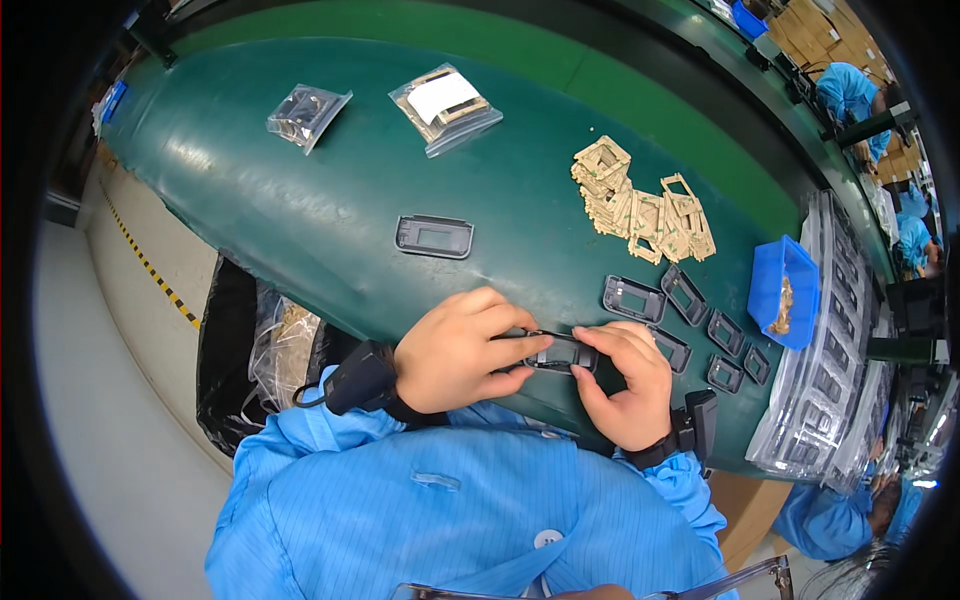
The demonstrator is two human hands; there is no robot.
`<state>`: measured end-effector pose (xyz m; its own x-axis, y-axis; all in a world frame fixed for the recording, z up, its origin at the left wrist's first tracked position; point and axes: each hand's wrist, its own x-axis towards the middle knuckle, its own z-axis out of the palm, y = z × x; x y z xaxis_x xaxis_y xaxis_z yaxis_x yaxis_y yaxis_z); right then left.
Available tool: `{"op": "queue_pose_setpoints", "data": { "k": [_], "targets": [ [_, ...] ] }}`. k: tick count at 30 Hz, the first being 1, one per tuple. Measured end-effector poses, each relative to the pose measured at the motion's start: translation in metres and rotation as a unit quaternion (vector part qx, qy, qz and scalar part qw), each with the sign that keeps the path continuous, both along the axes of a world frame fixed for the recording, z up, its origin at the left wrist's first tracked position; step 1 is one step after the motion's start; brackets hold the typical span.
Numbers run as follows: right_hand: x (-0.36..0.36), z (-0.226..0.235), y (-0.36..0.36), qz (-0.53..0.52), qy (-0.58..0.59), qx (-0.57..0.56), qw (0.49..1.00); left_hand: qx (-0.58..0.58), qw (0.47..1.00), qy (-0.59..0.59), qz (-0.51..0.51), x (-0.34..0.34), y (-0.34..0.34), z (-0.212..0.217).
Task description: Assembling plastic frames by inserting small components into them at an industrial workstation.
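Close to the near edge of the green table, a dark grey plastic housing with a rectangular window is gripped at both ends. My left hand is closed on its left end, thumb and fingers pinching the rim. My right hand pinches the right end the same way. A thin dark strip shows along the housing's upper edge, but I cannot tell whether it is a separate part. Just beyond my hands lies a similar single housing. Several more grey housings are spread beside my right hand.
Tan flat frames with green marks lie piled at the far right. A blue bin holds small brownish pieces, with clear plastic trays stacked beside it. Two clear bags sit far off. A black-lined bin stands left; co-workers sit right.
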<state>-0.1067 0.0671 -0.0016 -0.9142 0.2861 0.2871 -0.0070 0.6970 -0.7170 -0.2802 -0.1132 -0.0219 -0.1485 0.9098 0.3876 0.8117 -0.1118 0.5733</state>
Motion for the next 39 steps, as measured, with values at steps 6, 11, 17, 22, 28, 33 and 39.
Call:
{"op": "queue_pose_setpoints", "data": {
  "k": [6, 11, 17, 22, 28, 33, 39],
  "targets": [
    [-0.001, 0.004, 0.004, 0.020, -0.016, -0.017, 1.000, -0.011, 0.993, 0.116, 0.018, 0.006, 0.000, 0.001],
    [0.001, 0.003, 0.007, 0.030, -0.012, -0.019, 0.999, -0.046, 0.988, 0.145, -0.034, -0.004, 0.004, 0.012],
    [0.004, 0.003, 0.004, 0.026, -0.011, -0.006, 1.000, -0.059, 0.978, 0.151, -0.135, -0.025, 0.012, 0.011],
    [0.007, 0.001, 0.004, 0.034, -0.004, -0.007, 0.999, -0.042, 0.980, 0.128, -0.146, -0.029, 0.014, 0.014],
    [0.007, 0.000, 0.002, 0.012, 0.004, 0.018, 1.000, -0.028, 0.984, 0.107, -0.139, -0.026, 0.014, 0.017],
    [0.008, -0.005, 0.002, -0.012, 0.016, 0.020, 1.000, 0.022, 0.979, 0.151, -0.134, -0.005, 0.006, 0.010],
    [0.010, -0.009, -0.001, -0.029, 0.015, -0.016, 0.999, 0.038, 0.990, 0.084, -0.102, 0.004, 0.008, 0.000]
  ]
}}
